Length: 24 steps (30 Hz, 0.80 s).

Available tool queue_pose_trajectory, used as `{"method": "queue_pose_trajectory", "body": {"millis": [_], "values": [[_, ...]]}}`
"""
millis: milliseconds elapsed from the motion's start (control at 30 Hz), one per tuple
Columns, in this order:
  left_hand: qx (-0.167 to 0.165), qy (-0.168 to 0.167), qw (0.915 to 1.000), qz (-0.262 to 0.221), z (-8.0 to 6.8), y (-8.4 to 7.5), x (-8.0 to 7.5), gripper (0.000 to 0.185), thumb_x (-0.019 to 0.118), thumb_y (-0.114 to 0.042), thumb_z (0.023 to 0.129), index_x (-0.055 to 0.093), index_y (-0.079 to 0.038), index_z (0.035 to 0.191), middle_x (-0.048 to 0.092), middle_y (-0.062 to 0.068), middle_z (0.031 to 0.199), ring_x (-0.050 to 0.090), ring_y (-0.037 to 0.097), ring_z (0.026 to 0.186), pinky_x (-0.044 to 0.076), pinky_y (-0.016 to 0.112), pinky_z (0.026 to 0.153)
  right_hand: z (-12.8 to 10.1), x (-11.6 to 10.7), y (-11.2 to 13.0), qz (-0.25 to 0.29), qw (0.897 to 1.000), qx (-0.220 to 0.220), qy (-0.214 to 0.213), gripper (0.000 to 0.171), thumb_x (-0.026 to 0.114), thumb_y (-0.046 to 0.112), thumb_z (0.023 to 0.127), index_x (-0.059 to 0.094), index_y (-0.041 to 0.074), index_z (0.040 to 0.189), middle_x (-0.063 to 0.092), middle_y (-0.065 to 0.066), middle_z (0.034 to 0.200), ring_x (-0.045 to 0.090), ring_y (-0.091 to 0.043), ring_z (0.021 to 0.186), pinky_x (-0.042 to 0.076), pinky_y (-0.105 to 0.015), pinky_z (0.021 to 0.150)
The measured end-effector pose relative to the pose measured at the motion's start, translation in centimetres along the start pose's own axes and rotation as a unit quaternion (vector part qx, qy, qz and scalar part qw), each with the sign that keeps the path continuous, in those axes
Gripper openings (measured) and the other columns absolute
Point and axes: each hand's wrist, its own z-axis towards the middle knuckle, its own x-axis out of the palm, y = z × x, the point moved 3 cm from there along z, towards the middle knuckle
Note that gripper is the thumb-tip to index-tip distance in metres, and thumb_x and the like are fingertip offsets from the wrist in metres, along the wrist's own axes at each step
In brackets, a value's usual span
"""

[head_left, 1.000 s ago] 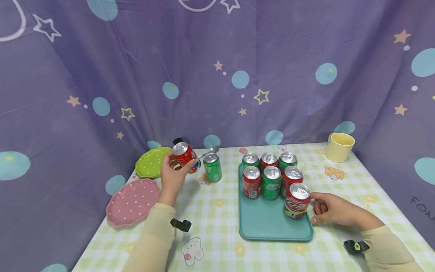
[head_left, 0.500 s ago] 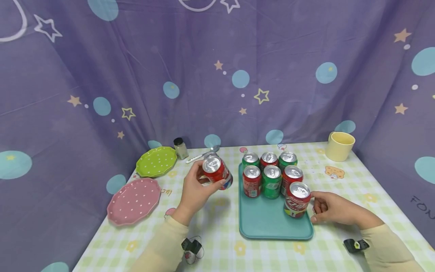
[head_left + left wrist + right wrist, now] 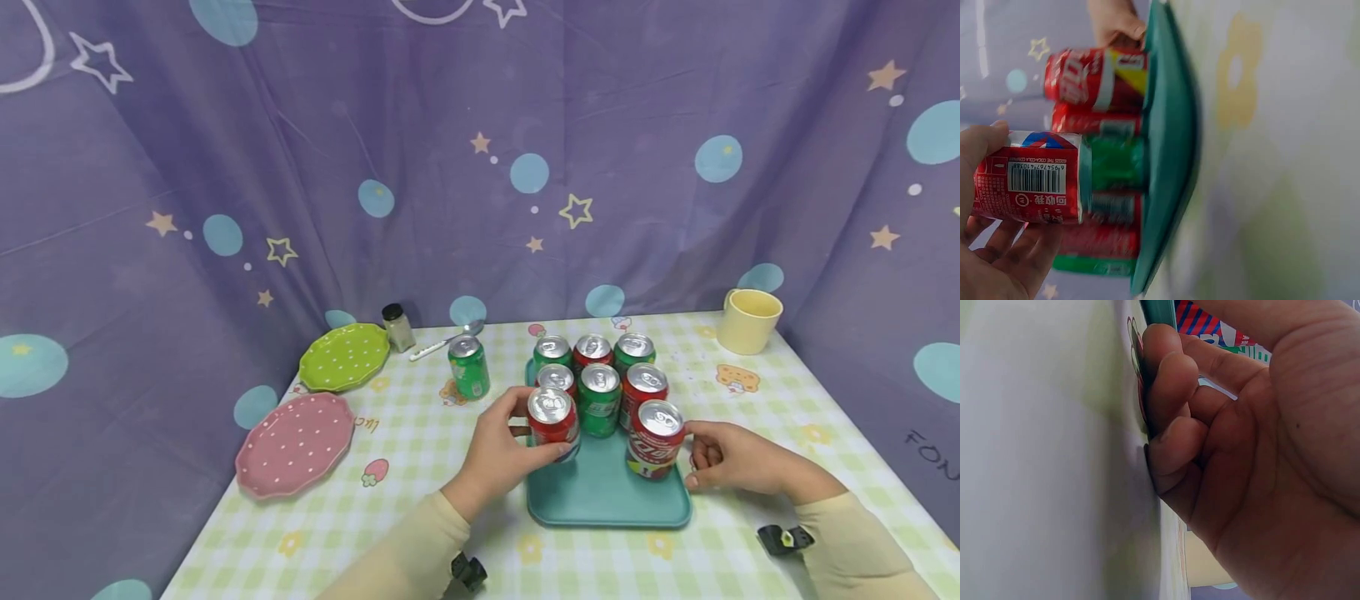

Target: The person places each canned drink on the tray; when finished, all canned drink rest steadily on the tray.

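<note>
My left hand (image 3: 498, 454) grips a red cola can (image 3: 552, 427) over the left side of the teal tray (image 3: 592, 500). In the left wrist view the can's barcode faces the camera, and its base hangs apart from the tray floor. Two rows of red and green soda cans (image 3: 599, 408) stand upright on the tray's far part. A red can with a yellow patch (image 3: 654, 446) stands nearer, at the tray's right edge. Beside it my right hand (image 3: 738, 462) holds the tray's right rim, its lower fingers curled against the tablecloth in the right wrist view.
A lone green can (image 3: 469, 368) stands left of the tray, with a spoon (image 3: 442, 343) and a black-lidded jar (image 3: 398, 329) behind. Green (image 3: 345, 357) and pink (image 3: 295, 446) dotted plates lie at the left. A yellow mug (image 3: 750, 322) stands at the back right.
My left hand has carried the red cola can rightward from beside the green plate, past the lone green can, to over the tray. My right hand has stayed at the tray's edge.
</note>
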Motion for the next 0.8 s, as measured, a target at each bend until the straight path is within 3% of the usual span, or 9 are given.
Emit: {"method": "queue_pose_trajectory", "body": {"millis": [333,533,800], "values": [[-0.015,0.051,0.9986,0.004,0.3,0.2,4.3,0.066,0.096,-0.029,0.078,0.059,-0.029,0.133,0.065,-0.014,0.121,0.066,0.006,0.107,0.059,0.030,0.090,0.0,0.0,-0.1,0.004,1.000,0.000,0.002,0.046,0.089,0.028,0.086,0.062,0.011,0.119,0.059,-0.003,0.078,0.054,-0.010,0.066,0.046,-0.028,0.056],[-0.034,0.044,0.9978,0.037,0.4,0.3,5.8,0.067,0.097,-0.028,0.077,0.060,-0.025,0.133,0.063,-0.016,0.121,0.062,0.003,0.107,0.056,0.023,0.093,0.0,0.1,-0.1,0.004,1.000,0.000,0.001,0.045,0.089,0.028,0.086,0.062,0.011,0.118,0.058,-0.003,0.078,0.054,-0.010,0.067,0.046,-0.028,0.056],[-0.049,0.038,0.9973,0.041,0.7,0.3,6.8,0.070,0.098,-0.026,0.075,0.060,-0.025,0.134,0.062,-0.015,0.124,0.061,0.002,0.109,0.056,0.025,0.094,0.0,0.0,0.0,0.000,1.000,0.002,0.001,0.044,0.089,0.028,0.085,0.062,0.012,0.116,0.059,-0.003,0.078,0.054,-0.011,0.066,0.046,-0.028,0.056]]}}
